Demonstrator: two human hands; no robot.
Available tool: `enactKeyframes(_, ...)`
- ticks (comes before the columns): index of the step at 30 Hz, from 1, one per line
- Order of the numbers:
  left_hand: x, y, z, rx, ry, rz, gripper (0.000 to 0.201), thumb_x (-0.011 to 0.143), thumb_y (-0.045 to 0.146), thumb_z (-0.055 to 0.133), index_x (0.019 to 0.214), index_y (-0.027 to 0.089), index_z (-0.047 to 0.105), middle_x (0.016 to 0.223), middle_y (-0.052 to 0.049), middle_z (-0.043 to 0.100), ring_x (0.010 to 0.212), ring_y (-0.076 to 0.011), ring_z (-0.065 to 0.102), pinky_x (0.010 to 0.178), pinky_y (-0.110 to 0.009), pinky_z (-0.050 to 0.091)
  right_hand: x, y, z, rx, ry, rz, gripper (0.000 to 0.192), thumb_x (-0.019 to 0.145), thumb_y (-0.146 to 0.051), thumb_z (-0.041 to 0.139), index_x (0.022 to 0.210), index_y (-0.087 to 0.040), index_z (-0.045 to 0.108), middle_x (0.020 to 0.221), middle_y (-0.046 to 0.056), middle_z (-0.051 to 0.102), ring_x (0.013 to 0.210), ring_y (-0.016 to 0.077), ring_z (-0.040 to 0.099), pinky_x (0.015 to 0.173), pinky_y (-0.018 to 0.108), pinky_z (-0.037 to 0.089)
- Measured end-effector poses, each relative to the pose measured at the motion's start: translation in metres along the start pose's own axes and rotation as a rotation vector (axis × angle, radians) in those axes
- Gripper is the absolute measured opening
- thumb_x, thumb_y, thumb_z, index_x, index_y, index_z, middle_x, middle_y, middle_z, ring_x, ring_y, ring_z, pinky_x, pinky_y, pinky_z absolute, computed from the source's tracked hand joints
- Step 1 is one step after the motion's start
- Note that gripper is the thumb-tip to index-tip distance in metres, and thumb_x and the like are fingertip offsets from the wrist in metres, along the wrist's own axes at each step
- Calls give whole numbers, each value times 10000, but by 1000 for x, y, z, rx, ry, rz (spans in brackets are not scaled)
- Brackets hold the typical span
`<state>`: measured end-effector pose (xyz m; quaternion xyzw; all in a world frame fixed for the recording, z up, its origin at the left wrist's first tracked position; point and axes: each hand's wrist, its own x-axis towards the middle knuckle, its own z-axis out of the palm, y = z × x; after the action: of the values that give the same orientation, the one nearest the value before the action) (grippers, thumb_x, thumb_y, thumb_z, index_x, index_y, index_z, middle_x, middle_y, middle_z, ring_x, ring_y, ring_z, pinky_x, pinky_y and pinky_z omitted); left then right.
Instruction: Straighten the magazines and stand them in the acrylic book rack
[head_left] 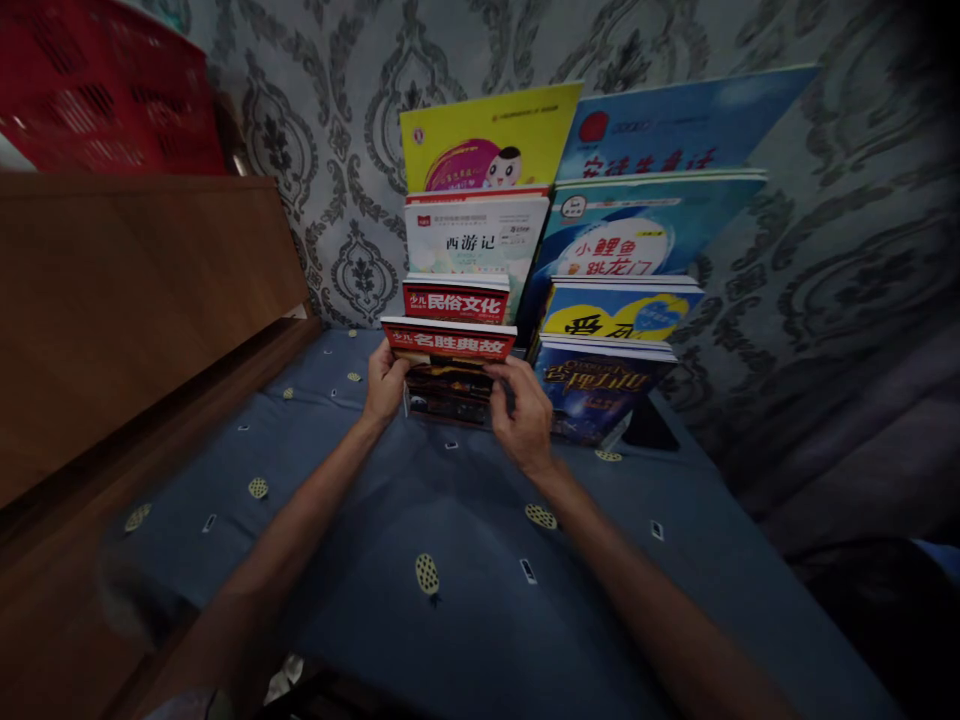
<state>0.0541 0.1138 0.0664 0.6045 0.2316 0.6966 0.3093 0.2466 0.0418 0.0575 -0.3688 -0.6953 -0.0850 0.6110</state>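
Note:
Both my hands grip a book with a red title band (pixel 450 342), one at each side edge. My left hand (pixel 386 385) has its thumb on the front cover at the left. At the right edge, my right hand (pixel 523 412) pinches the cover with thumb and fingers. This book stands upright at the front of the left stack. Directly behind it are another red-banded book (pixel 456 300), a white book (pixel 476 235) and a yellow book (pixel 487 135), stepped upward. The lower ends of the rear books are hidden.
To the right stands a second stepped stack: a dark blue book (pixel 600 390), a yellow-and-blue book (pixel 622 308), a teal book (pixel 652 225) and a blue book (pixel 682 120). A blue patterned cloth (pixel 360 580) covers the table. Left are a wooden cabinet (pixel 142 310) and red basket (pixel 112 95).

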Motion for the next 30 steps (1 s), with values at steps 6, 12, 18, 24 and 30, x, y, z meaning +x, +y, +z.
enactKeyframes(6,-2,-2,0,-9,11,67,321,691,138,521,976,201,655,901,8,727,846,-170,670,803,-284,531,6,9,-1,28,-25,-28,260,930,-130,424,1038,-257,623,1081,70,693,1073,250,654,919,466,534)
enactKeyframes(12,-5,-9,0,18,-25,77,321,727,131,502,1003,209,647,942,-1,727,947,-197,675,872,-325,527,2,16,2,58,-7,-53,271,927,-107,422,1020,-255,629,1021,62,697,1049,240,662,878,445,549)
enactKeyframes(18,-6,-13,-1,-5,19,64,259,750,162,528,977,215,639,921,7,715,882,-170,665,837,-301,524,9,23,2,66,-44,-80,271,939,-128,413,1024,-250,639,1034,72,700,1042,242,665,884,453,556)
enactKeyframes(24,-11,-14,4,-29,80,57,309,733,170,538,1013,224,654,961,4,713,905,-173,655,858,-302,521,1,23,4,20,-133,-13,345,925,-129,414,1147,-265,640,1301,98,600,1249,274,571,1022,554,496)
enactKeyframes(30,-11,-23,2,-21,100,11,290,721,185,527,985,224,640,942,-3,703,894,-186,652,854,-321,518,-27,19,12,16,-172,35,509,886,-88,431,1324,-310,569,1500,73,433,1420,311,408,1124,628,398)
